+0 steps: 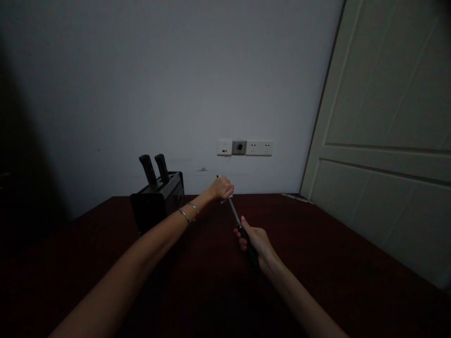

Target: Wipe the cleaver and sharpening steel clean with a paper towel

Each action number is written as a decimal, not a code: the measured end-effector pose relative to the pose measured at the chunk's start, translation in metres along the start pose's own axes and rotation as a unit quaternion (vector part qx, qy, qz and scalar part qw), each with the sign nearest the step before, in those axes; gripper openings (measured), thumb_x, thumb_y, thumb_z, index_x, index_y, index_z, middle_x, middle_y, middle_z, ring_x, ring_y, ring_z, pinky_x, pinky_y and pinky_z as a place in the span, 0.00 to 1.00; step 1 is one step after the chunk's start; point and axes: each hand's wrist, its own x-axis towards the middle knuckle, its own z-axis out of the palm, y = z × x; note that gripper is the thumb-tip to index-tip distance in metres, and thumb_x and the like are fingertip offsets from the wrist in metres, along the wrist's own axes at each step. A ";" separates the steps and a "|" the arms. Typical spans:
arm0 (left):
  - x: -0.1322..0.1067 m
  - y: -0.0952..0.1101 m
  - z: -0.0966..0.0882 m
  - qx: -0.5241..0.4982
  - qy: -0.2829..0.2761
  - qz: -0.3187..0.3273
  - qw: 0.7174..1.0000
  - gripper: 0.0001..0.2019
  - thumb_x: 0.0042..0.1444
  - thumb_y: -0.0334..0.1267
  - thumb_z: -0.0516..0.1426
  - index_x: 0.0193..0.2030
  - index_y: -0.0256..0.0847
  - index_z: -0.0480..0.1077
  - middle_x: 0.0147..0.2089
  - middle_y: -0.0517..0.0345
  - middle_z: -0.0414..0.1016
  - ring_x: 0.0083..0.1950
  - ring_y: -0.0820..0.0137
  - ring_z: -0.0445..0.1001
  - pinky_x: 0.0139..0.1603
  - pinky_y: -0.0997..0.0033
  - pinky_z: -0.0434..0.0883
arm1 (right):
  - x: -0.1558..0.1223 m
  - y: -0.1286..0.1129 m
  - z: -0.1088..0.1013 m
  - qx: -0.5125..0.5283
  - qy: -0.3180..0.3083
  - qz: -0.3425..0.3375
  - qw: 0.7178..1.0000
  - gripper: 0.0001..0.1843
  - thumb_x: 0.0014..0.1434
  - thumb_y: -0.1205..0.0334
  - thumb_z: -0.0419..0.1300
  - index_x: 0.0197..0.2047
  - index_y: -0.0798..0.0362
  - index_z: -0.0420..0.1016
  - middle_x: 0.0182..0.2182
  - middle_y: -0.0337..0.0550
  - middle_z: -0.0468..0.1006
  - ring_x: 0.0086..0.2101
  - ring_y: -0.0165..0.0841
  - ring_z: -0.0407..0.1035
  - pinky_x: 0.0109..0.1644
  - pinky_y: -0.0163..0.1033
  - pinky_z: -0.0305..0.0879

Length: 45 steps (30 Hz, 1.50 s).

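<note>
My right hand [257,239] is wrapped around the black handle of a honing steel [235,210], whose grey rod points up and away from me. My left hand [221,188] is closed at the rod's far end. A bit of white cloth or tissue [229,197] pokes out below its fingers, against the rod. A small dark tip shows just beyond the left fist; whether it belongs to the rod I cannot tell. Two bracelets circle the left wrist.
A dark knife block [155,199] with two black-handled knives [148,169] stands on the dark red table [282,220], left of my left forearm. Behind are a pale wall with sockets [259,148] and, at right, a panelled door [380,197]. The light is dim.
</note>
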 end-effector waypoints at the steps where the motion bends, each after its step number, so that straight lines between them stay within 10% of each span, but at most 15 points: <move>1: -0.001 0.001 0.001 -0.001 0.000 0.000 1.000 0.15 0.54 0.35 0.46 0.22 0.36 0.68 0.23 0.50 0.71 0.25 0.69 0.65 0.33 0.67 0.59 | 0.000 0.000 0.000 0.000 -0.001 0.002 1.000 0.22 0.52 0.49 0.60 0.24 0.64 0.72 0.16 0.36 0.66 0.12 0.18 0.55 0.11 0.26 0.51; 45: -0.032 0.088 -0.023 -0.081 -0.010 -0.015 0.997 0.18 0.57 0.36 0.44 0.21 0.37 0.67 0.22 0.52 0.73 0.24 0.68 0.70 0.30 0.67 0.59 | -0.010 -0.008 0.008 0.042 -0.024 0.075 0.996 0.21 0.55 0.54 0.59 0.22 0.65 0.71 0.16 0.38 0.67 0.11 0.16 0.54 0.11 0.23 0.51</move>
